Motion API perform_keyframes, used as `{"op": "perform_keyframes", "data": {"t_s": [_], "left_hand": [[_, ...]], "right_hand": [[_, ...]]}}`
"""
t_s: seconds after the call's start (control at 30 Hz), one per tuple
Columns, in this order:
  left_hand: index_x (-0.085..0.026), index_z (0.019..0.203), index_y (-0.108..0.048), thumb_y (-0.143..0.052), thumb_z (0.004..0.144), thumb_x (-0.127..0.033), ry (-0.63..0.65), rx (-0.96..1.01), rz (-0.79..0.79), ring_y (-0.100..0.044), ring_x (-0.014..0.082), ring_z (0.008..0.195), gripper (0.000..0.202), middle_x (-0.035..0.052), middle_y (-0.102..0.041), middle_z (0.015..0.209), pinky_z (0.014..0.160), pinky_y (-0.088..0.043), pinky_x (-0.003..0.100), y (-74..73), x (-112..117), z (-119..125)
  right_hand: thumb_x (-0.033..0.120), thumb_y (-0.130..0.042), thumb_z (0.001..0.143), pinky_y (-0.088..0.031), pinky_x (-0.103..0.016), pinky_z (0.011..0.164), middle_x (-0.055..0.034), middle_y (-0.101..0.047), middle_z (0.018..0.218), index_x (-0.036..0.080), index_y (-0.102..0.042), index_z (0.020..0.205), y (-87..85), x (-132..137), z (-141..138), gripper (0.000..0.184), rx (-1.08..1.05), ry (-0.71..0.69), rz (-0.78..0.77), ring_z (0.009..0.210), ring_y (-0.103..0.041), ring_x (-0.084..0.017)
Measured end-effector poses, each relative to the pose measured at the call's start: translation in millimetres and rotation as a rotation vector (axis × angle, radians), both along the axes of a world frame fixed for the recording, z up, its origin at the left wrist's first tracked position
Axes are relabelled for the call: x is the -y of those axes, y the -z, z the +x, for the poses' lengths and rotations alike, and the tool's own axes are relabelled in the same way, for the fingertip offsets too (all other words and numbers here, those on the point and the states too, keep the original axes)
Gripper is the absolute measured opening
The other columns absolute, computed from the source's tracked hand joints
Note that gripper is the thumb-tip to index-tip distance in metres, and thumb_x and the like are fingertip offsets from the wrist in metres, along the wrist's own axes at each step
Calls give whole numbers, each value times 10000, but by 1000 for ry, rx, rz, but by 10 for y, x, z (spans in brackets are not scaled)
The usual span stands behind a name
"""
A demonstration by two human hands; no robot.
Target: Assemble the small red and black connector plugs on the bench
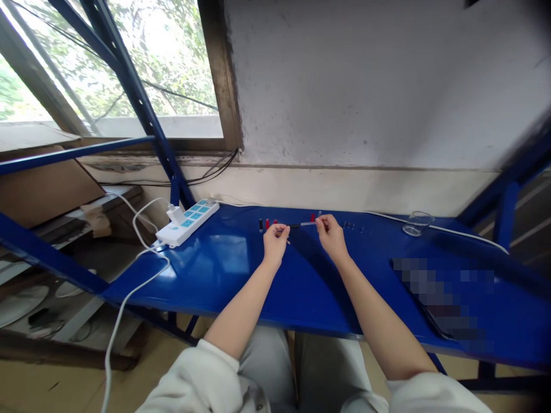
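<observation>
Both my hands rest on a blue metal bench (224,269) near its far edge. My left hand (275,240) is closed in a pinch on the dark end of a thin rod-like tool (301,225). My right hand (331,234) is closed in a pinch on the pale other end of that tool. Just left of my left hand stand small red and black parts (267,223). A row of tiny dark parts (352,226) lies right of my right hand.
A white power strip (187,221) with blue sockets lies at the bench's left, its white cable trailing off the edge. A small clear glass dish (416,223) and a thin white cable sit at the right. The wall rises close behind. A blurred patch covers the bench's right part.
</observation>
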State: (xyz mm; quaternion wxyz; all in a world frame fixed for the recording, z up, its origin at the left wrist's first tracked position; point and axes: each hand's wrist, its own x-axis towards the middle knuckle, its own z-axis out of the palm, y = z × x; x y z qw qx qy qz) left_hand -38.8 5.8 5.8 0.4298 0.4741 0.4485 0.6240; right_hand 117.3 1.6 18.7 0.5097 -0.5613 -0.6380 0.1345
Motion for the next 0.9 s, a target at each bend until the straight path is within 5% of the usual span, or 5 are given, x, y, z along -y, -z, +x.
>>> {"op": "perform_keyframes", "data": {"t_s": [0.2,0.5,0.73,0.9], "left_hand": [[-125,726,-565,-639,657,-240,-11,55,-88,-527,85,535,153,23,-585,666,432,-369,178,-39,7,-1],[-115,782,-589,-657,649,-295,163,190,-187,-531,74,540,233,78,-636,817,460,-378,189,38,-50,-35],[-123,780,-589,-613,691,-257,153,-39,-81,-552,82,532,162,65,-644,768,448,-364,177,54,-24,21],[-151,1034,-571,-581,731,-228,117,-114,-4,-568,75,548,313,73,-628,931,524,-440,211,78,-24,21]], "right_hand": [[465,-411,795,-377,-240,562,10,-492,594,188,-464,789,120,-110,1,282,-210,-114,-66,550,-462,-112],[469,-541,725,-305,-212,467,47,-453,551,191,-480,742,239,-186,6,286,-558,-238,-113,480,-396,-76],[494,-551,707,-294,-216,441,48,-481,523,191,-465,732,208,-140,-75,316,-499,-309,-172,432,-382,-69],[458,-561,706,-369,-230,485,12,-574,601,185,-467,797,215,-99,-147,303,-386,-399,-224,466,-455,-82]]}}
